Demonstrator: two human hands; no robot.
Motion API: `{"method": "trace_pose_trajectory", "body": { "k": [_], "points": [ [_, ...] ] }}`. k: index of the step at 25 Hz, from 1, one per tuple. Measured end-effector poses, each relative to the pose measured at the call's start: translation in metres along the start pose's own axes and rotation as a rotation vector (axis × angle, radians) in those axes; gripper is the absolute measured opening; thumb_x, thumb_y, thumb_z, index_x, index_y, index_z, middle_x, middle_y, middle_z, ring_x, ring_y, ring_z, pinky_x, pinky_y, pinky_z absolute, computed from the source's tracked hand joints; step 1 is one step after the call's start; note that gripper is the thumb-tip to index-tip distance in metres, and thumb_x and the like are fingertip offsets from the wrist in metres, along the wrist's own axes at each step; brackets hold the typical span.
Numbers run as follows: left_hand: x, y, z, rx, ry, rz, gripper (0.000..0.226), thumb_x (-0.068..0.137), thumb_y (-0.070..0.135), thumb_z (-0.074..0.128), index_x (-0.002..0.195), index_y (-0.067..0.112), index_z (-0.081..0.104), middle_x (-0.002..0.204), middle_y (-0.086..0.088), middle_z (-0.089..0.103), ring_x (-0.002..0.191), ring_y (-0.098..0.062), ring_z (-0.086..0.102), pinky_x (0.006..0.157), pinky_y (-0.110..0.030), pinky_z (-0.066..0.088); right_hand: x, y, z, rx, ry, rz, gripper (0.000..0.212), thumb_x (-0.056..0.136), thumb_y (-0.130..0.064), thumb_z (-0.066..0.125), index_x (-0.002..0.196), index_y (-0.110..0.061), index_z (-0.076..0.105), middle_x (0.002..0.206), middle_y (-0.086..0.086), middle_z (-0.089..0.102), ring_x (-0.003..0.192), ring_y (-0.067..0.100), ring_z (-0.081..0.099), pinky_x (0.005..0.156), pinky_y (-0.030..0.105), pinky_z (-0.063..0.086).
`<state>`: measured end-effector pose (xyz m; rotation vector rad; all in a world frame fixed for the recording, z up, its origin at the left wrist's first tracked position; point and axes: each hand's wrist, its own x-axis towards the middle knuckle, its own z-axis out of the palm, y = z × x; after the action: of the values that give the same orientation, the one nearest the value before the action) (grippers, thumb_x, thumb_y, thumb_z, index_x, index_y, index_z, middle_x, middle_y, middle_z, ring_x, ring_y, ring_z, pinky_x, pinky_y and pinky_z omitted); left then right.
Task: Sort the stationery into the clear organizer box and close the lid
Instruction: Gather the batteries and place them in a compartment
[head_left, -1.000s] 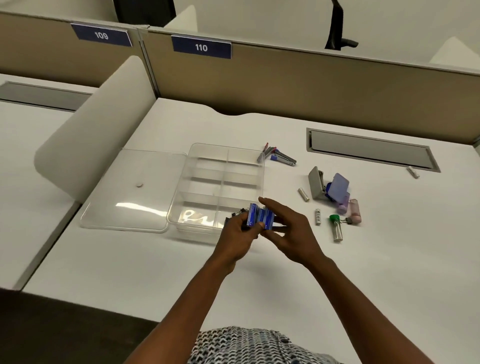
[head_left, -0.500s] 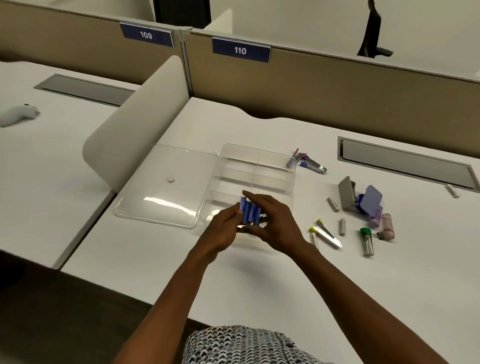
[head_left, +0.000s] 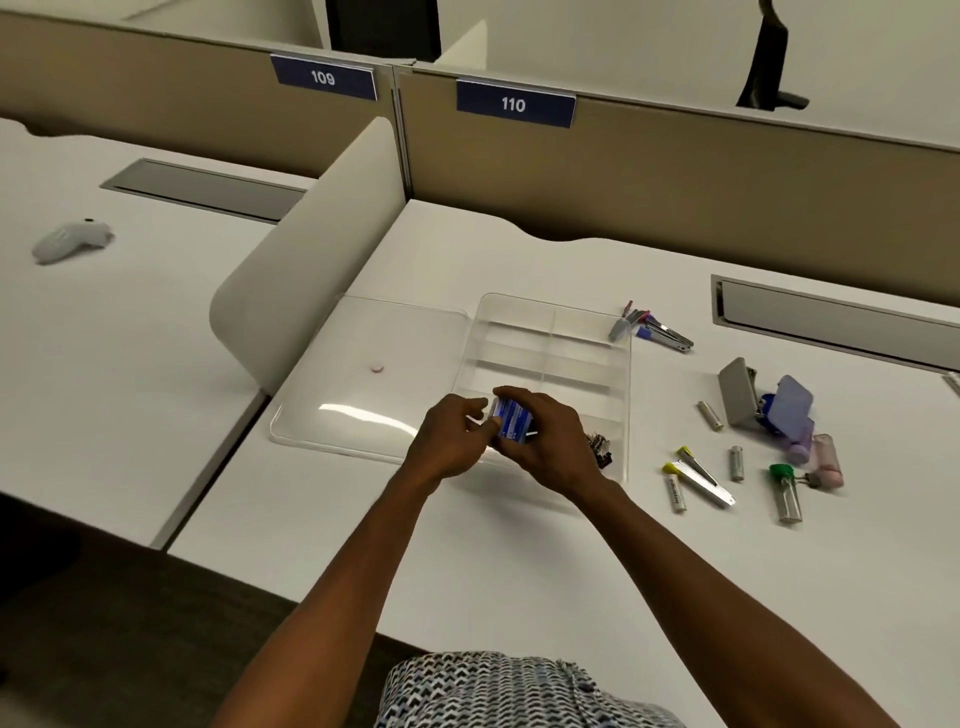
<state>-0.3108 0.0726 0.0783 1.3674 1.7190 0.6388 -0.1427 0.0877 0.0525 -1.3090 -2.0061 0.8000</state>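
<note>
The clear organizer box (head_left: 550, 332) lies open on the white desk, its compartments bare at the back. Its clear lid (head_left: 384, 374) rests flat to its left. My left hand (head_left: 449, 441) and my right hand (head_left: 550, 441) both grip a bundle of small blue stationery boxes (head_left: 511, 421) over the box's near left compartment. Dark binder clips (head_left: 598, 448) sit in the near right compartment. Loose stationery lies to the right: a grey stapler (head_left: 738, 400), a green-capped clear tube (head_left: 785, 493), yellow-tipped pieces (head_left: 698, 475) and a pink eraser (head_left: 827, 460).
A curved white divider panel (head_left: 311, 260) stands left of the lid. Tan partitions labelled 109 and 110 run along the back. A cable slot (head_left: 831, 317) is set into the desk at back right. Small clips and a blade (head_left: 654, 330) lie beside the box's far right corner.
Both hands have carried the blue bundle from the desk in front of the box to over its near left compartment. The camera view has swung left.
</note>
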Motion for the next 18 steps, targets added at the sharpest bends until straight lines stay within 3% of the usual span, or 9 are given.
{"method": "trace_pose_trajectory", "body": {
  "k": [4, 8, 12, 15, 18],
  "points": [
    [0.017, -0.004, -0.001, 0.093, 0.006, 0.05, 0.041, 0.089, 0.026, 0.069, 0.129, 0.018, 0.064, 0.108, -0.001, 0.072, 0.092, -0.013, 0.068, 0.075, -0.02, 0.051, 0.008, 0.0, 0.006, -0.149, -0.119, 0.022, 0.061, 0.083, -0.037, 0.077, 0.138, -0.026, 0.053, 0.126, 0.003, 0.064, 0.11, 0.021, 0.062, 0.092, 0.038, 0.054],
    [0.032, -0.01, 0.002, 0.243, 0.015, 0.016, 0.035, 0.085, 0.016, 0.071, 0.119, 0.01, 0.068, 0.107, -0.008, 0.072, 0.098, -0.023, 0.068, 0.082, -0.026, 0.052, 0.021, -0.006, 0.011, -0.4, -0.305, 0.025, 0.062, 0.086, -0.036, 0.071, 0.142, -0.028, 0.044, 0.129, 0.006, 0.059, 0.107, 0.029, 0.063, 0.087, 0.037, 0.051],
    [0.042, -0.011, 0.007, 0.325, -0.009, 0.011, 0.031, 0.079, 0.011, 0.07, 0.11, 0.008, 0.069, 0.102, -0.012, 0.073, 0.095, -0.028, 0.069, 0.082, -0.034, 0.057, 0.034, -0.011, 0.019, -0.603, -0.391, 0.016, 0.059, 0.089, -0.036, 0.068, 0.14, -0.024, 0.042, 0.12, 0.008, 0.061, 0.1, 0.032, 0.063, 0.073, 0.033, 0.044],
    [0.046, -0.011, 0.01, 0.369, -0.028, 0.005, 0.027, 0.078, 0.011, 0.069, 0.105, 0.006, 0.068, 0.1, -0.013, 0.071, 0.092, -0.029, 0.068, 0.076, -0.032, 0.056, 0.038, -0.008, 0.02, -0.64, -0.424, -0.008, 0.056, 0.088, -0.036, 0.068, 0.137, -0.021, 0.045, 0.113, 0.009, 0.064, 0.102, 0.032, 0.059, 0.072, 0.033, 0.038],
    [0.051, -0.011, 0.015, 0.371, -0.039, -0.008, 0.027, 0.079, 0.011, 0.069, 0.106, 0.006, 0.067, 0.103, -0.013, 0.07, 0.093, -0.029, 0.068, 0.071, -0.028, 0.051, 0.04, -0.007, 0.02, -0.592, -0.449, 0.043, 0.055, 0.087, -0.033, 0.07, 0.135, -0.02, 0.048, 0.111, 0.01, 0.065, 0.105, 0.03, 0.058, 0.075, 0.036, 0.044]
  ]
}}
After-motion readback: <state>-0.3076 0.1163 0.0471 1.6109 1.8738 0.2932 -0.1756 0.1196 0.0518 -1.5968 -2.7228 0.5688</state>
